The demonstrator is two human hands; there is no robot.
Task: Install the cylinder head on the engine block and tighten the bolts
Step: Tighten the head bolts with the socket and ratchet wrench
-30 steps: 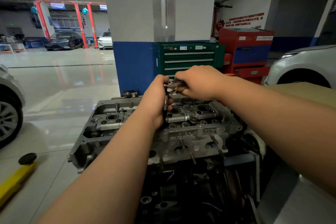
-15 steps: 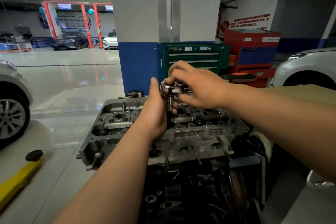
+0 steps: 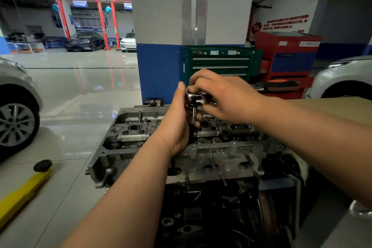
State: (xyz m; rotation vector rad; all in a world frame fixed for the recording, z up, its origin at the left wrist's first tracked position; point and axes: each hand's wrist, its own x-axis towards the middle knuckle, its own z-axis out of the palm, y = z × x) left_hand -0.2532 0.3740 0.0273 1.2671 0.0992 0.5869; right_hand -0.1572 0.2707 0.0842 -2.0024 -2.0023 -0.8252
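The grey cast cylinder head (image 3: 213,151) sits on top of the dark engine block (image 3: 211,213) in the middle of the view. A chrome ratchet (image 3: 196,97) with a socket and extension (image 3: 192,113) stands upright over the head's centre. My left hand (image 3: 177,125) wraps around the socket and extension from the left, thumb pointing up. My right hand (image 3: 219,96) grips the ratchet head from above and the right. The bolt under the socket is hidden by my left hand.
A blue and white pillar (image 3: 161,70) stands right behind the engine, with a green tool cabinet (image 3: 219,62) and a red one (image 3: 287,56) beside it. Cars are parked at the left (image 3: 16,110) and right (image 3: 342,76). A yellow lift arm (image 3: 22,193) lies on the floor at the lower left.
My right hand shifted from gripping the handle beside the ratchet to sitting over the ratchet head, and my left thumb rose. The camera moved slightly closer and left.
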